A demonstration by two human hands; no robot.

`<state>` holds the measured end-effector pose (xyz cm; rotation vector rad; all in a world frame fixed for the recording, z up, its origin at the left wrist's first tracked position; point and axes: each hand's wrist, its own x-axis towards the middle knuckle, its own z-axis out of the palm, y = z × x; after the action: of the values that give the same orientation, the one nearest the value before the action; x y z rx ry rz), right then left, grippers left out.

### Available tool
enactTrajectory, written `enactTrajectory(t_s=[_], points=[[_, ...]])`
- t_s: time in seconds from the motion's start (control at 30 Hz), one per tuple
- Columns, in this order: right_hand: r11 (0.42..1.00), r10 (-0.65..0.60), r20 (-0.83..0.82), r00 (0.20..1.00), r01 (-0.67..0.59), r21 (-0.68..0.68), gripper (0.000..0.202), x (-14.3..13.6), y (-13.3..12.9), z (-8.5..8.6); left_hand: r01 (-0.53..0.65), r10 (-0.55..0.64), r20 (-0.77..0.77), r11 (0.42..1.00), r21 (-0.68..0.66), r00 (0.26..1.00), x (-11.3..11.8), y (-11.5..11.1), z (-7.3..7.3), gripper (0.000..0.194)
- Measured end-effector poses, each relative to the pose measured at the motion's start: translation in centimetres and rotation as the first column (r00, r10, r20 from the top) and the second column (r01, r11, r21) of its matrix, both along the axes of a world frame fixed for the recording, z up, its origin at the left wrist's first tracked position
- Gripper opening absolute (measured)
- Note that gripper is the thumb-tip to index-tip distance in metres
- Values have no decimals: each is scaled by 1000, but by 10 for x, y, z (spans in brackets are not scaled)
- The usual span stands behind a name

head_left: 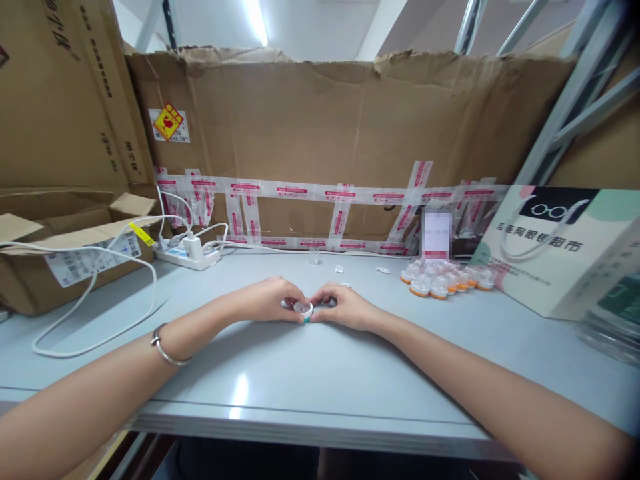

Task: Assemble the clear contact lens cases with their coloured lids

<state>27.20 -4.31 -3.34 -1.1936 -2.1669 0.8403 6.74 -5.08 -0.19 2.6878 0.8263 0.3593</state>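
Between my two hands is a small round piece with a clear top, a white rim and a teal base, close to the table surface. My left hand pinches it from the left with thumb and fingers. From the right, the thumb and fingertips of my right hand close on its edge. Just behind my hands, a small clear dome-shaped part stands on the table. Small white pieces lie nearby, one partly hidden behind my right hand.
Several clear-topped round pieces with orange bases cluster at the right, before a small upright card. A paper bag and a large clear bottle stand beyond. At left are a power strip, white cable and open carton.
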Motion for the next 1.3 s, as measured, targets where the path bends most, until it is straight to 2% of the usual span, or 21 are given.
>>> enactTrajectory(t_s=[0.13,0.23,0.33,0.4,0.47,0.53,0.6,0.7,0.87,1.03,1.17,1.3], points=[[1000,-19,-57,998,20,22,27,0,-2,-2,-34,40,114,998,-60,993,0,4,-7,28],[990,-104,-262,959,75,-120,28,-4,-6,0,-107,172,288,968,-227,942,2,10,-14,33],[943,-213,-537,816,28,-330,34,-8,-15,8,-148,338,491,911,-385,803,6,13,-16,38],[896,-242,-668,703,-103,-432,31,-11,-23,14,-117,351,592,911,-396,725,9,11,-14,39],[854,-252,-755,605,-229,-468,27,-14,-32,19,-82,293,660,940,-331,692,12,8,-13,38],[835,-273,-810,518,-291,-468,24,-16,-39,22,-68,226,710,967,-244,667,14,6,-13,35],[835,-298,-844,447,-307,-457,22,-18,-44,23,-63,169,742,984,-169,649,16,4,-14,34],[841,-320,-865,386,-305,-447,20,-20,-48,23,-51,99,756,995,-87,647,18,1,-17,33],[854,-357,-866,350,-254,-454,17,-22,-46,22,-78,36,726,997,24,687,20,-4,-17,33],[867,-379,-857,349,-188,-461,16,-21,-44,22,-158,-3,657,970,185,754,20,-6,-15,33],[862,-379,-849,367,-193,-469,16,-21,-43,20,-177,-10,654,959,220,757,20,-7,-15,26],[853,-396,-838,376,-187,-487,15,-21,-41,17,-200,-47,611,923,330,790,20,-6,-16,21]])
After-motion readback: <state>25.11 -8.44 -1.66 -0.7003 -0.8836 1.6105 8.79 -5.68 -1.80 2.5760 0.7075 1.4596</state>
